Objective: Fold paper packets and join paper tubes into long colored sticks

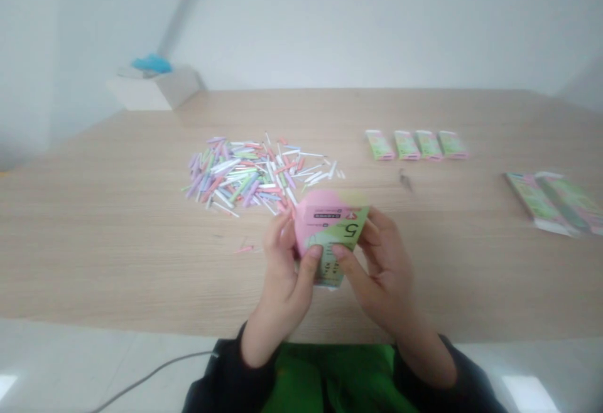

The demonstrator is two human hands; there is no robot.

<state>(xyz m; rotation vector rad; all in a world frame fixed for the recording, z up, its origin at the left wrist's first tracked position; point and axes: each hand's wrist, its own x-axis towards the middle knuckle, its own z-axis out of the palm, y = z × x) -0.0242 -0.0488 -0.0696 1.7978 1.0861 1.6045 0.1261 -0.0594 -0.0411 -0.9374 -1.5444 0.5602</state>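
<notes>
Near the front of the table, both my hands grip a pink and green printed paper box (336, 228) marked with a large "5". My left hand (288, 268) holds its left side, thumb on the printed face and fingers behind. On the other side, my right hand (384, 272) pinches it the same way. The box looks tilted, and its inside is hidden from me. Just beyond it lies a loose pile of thin pens or sticks (245, 174) in white, purple, green, red and blue.
Several small green and pink boxes (407, 145) stand in a row at the back right. Two larger flat packets (541, 206) lie at the right. A small dark object (405, 181) sits between. A white box (155, 90) with a blue item (153, 63) is far left.
</notes>
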